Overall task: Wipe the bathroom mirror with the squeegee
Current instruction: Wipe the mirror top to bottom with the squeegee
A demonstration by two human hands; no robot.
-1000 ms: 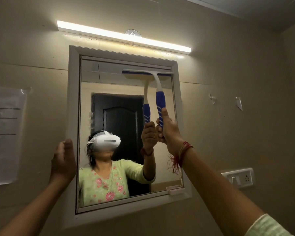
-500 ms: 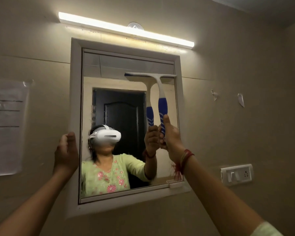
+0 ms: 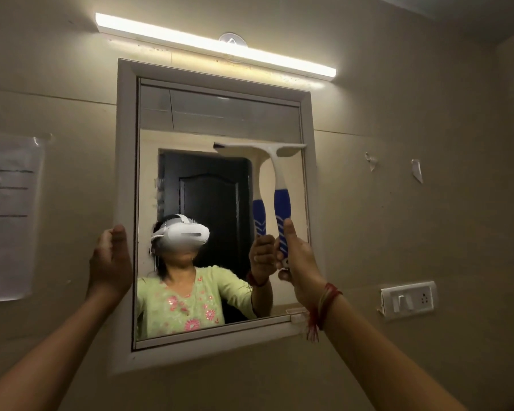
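A white-framed bathroom mirror (image 3: pixel 125 179) hangs on the beige wall in the middle of the head view. A squeegee (image 3: pixel 275 164) with a white blade bar and a blue-and-white handle lies against the glass on the right half, about mid-height. My right hand (image 3: pixel 298 259) grips the blue handle from below, thumb up along it. My left hand (image 3: pixel 110 262) rests on the frame's left edge, fingers loosely curved around it. The glass reflects a person in a green top, the squeegee and a dark door.
A lit tube light (image 3: pixel 214 44) runs above the mirror. A paper sheet (image 3: pixel 8 215) is taped to the wall at left. A white switch and socket plate (image 3: pixel 408 299) sits on the wall at lower right. Two bits of tape (image 3: pixel 416 170) stick to the right wall.
My right hand has drawn the squeegee down the right side of the glass, from near the top edge to about mid-height. My left hand stays on the frame's left edge.
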